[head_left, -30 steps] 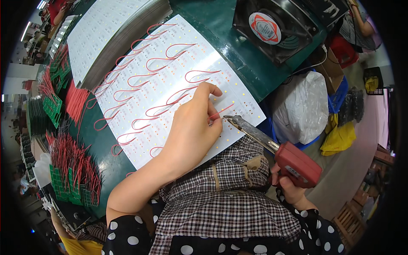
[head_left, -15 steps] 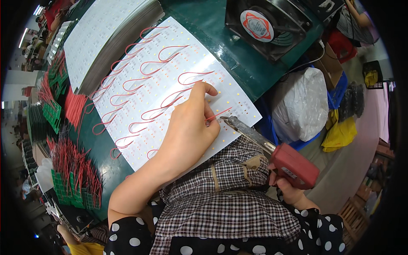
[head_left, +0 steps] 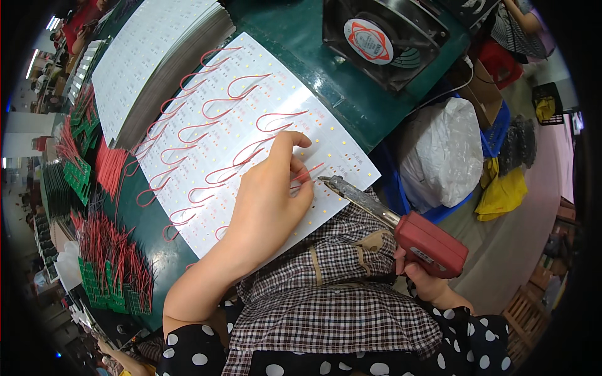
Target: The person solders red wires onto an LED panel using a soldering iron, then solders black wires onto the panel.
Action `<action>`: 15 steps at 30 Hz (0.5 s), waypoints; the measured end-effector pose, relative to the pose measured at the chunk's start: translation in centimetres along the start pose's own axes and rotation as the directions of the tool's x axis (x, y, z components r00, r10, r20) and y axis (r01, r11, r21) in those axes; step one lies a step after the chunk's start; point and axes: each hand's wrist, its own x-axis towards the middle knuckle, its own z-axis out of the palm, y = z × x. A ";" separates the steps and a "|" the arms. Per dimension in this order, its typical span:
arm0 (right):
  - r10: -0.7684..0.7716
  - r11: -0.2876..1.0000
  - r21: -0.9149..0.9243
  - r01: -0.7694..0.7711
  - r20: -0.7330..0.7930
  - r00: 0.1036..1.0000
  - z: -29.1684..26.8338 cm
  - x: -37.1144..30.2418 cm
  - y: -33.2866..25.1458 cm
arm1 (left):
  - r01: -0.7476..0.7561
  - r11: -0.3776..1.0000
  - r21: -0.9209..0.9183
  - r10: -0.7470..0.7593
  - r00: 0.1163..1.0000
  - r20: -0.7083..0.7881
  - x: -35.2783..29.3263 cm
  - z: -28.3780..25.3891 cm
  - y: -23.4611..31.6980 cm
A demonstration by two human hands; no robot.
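A white circuit board panel (head_left: 343, 135) lies at a slant on the green bench, dotted with small yellow parts. Looped red wires (head_left: 210, 113) stand on it in rows. Over its right part, my left hand (head_left: 269, 194) is closed in a pinch on a red wire (head_left: 309, 172), whose free end points right. My right hand (head_left: 426, 282) grips the red body of a soldering gun (head_left: 431, 244) beyond the board's near right edge. The gun's dark tip (head_left: 327, 180) sits by the wire's end; whether it touches the board I cannot tell.
A tall stack of white panels (head_left: 150, 56) stands behind, at the left. A black fan (head_left: 385, 37) is at the back right. Green boards with red wires (head_left: 113, 269) crowd the left. A blue crate holds a white plastic bag (head_left: 442, 156) at the right.
My left hand has shifted a little left and down with the red wire, and the soldering gun's tip has moved slightly left with it. Both hands keep their hold.
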 end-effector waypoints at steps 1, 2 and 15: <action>0.022 0.999 0.035 -0.020 -0.037 0.999 0.1 -0.1 0.1 | -0.005 1.000 0.000 0.005 1.000 -0.002 0.0 0.1 0.0; 0.045 0.997 0.070 -0.040 -0.074 0.996 0.2 -0.1 0.2 | -0.011 1.000 0.000 0.011 1.000 -0.004 0.0 0.1 -0.1; -0.061 0.998 0.032 0.062 -0.026 0.998 -0.1 0.1 -0.4 | -0.001 1.000 -0.010 0.002 1.000 0.013 0.1 0.0 -0.1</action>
